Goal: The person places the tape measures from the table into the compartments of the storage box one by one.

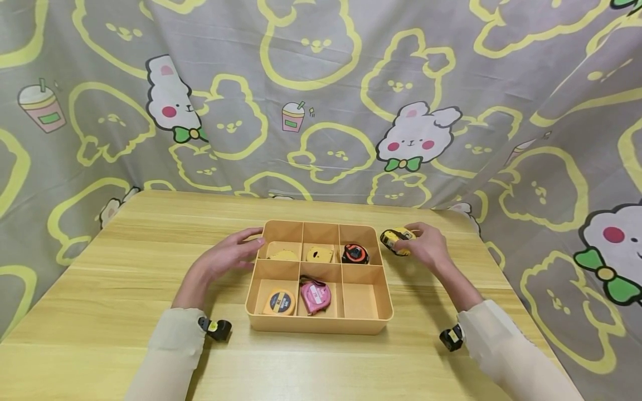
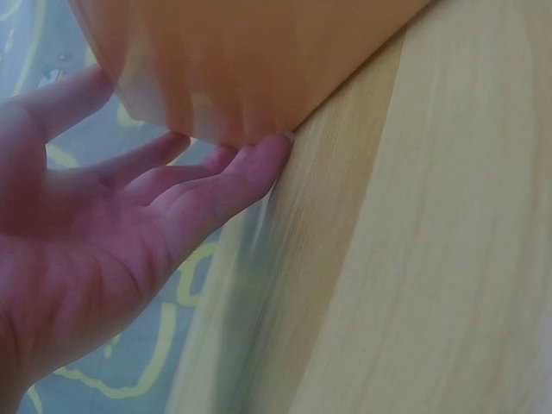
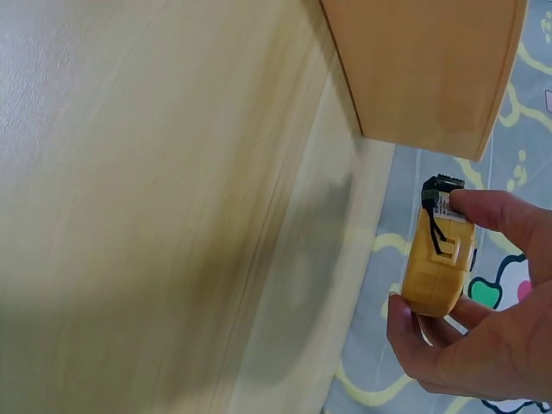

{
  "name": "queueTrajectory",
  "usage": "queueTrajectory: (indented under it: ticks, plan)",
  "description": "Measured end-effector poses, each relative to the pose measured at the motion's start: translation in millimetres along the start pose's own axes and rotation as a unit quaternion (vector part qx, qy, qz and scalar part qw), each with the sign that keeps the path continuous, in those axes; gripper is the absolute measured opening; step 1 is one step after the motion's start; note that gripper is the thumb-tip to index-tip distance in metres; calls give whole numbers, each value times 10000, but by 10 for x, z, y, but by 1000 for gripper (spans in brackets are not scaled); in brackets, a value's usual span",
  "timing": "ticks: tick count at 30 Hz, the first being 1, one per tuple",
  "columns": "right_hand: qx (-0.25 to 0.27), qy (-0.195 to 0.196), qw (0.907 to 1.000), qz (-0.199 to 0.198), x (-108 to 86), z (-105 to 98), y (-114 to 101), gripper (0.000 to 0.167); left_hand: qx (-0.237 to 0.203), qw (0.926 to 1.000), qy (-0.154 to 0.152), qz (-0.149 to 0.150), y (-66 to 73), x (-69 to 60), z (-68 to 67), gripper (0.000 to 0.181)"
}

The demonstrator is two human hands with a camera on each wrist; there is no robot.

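A tan box (image 1: 321, 324) with six compartments stands on the table. My left hand (image 1: 232, 255) is at its far left side, the fingers lightly bent and their tips touching the outer wall (image 2: 216, 69). Past the box's right side, my right hand (image 1: 427, 245) pinches a yellow and black tape measure (image 3: 438, 267) between thumb and fingers, above the tabletop. In the far row lie a yellow item (image 1: 283, 255), mostly hidden, another yellow item (image 1: 320, 255), and a black and red tape measure (image 1: 356, 254). The near row holds an orange tape measure (image 1: 281, 303) at left and a pink one (image 1: 316, 296) in the middle.
The wooden table (image 1: 125, 334) extends around the box on every side. A grey patterned curtain (image 1: 326, 145) hangs behind the table's far edge and along the sides. Each sleeve carries a small black wrist camera. Thin dividers and a raised rim separate the compartments.
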State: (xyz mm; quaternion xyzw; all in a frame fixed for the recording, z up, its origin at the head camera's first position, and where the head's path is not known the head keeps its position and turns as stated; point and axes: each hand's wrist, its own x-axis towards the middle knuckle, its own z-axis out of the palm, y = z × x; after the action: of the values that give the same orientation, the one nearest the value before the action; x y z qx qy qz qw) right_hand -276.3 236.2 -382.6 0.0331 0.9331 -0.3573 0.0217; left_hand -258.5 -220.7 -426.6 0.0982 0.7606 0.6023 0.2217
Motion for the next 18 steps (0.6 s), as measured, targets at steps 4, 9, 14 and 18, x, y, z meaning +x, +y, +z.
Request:
queueTrajectory:
  ticks: [4,9,14,18]
  plan:
    - [-29,15,10000,-80,-23,-7,-28,73,7,10000,-4,2,-9,1,1,79]
    - [-14,10,9999,-144,-52,-30,-64,74,4,10000,-14,23,-6,9,7,78]
    - [-27,58,9998,-203,-79,-55,-107,71,-16,10000,-7,24,5,10,9,78]
    - [-44,56,9997,-225,-96,-69,-135,70,-15,10000,6,-12,8,3,9,77]
